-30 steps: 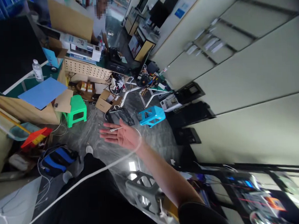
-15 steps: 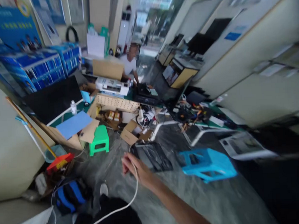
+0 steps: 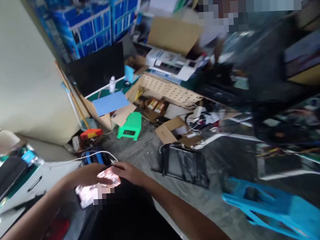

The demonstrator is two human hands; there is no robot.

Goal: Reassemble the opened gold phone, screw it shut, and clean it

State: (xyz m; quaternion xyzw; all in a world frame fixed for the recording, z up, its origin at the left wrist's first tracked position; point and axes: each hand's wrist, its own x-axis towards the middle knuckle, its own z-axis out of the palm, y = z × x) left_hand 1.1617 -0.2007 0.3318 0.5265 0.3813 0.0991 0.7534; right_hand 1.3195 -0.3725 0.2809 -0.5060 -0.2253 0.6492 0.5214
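A phone (image 3: 85, 195) with a lit screen lies tilted above my lap, gripped by my left hand (image 3: 89, 173), whose fingers cross part of the screen. At the phone's far end my right hand (image 3: 129, 172) is closed, its fingertips pinching the end of a white cable (image 3: 97, 152). That cable arcs away to the left over a pale tabletop. Whether its plug sits in the phone or only beside it, I cannot tell.
A green stool (image 3: 131, 125), an open cardboard box (image 3: 169, 132) and a black panel (image 3: 185, 166) stand or lie on the floor ahead. At right is a blue stool (image 3: 277, 207). A pen (image 3: 34, 184) lies on the tabletop (image 3: 53, 170) at left. Another person is at the back.
My view has swung down and left. My right hand, with the white cable, has come back to my lap. My left hand and the phone have come into view.
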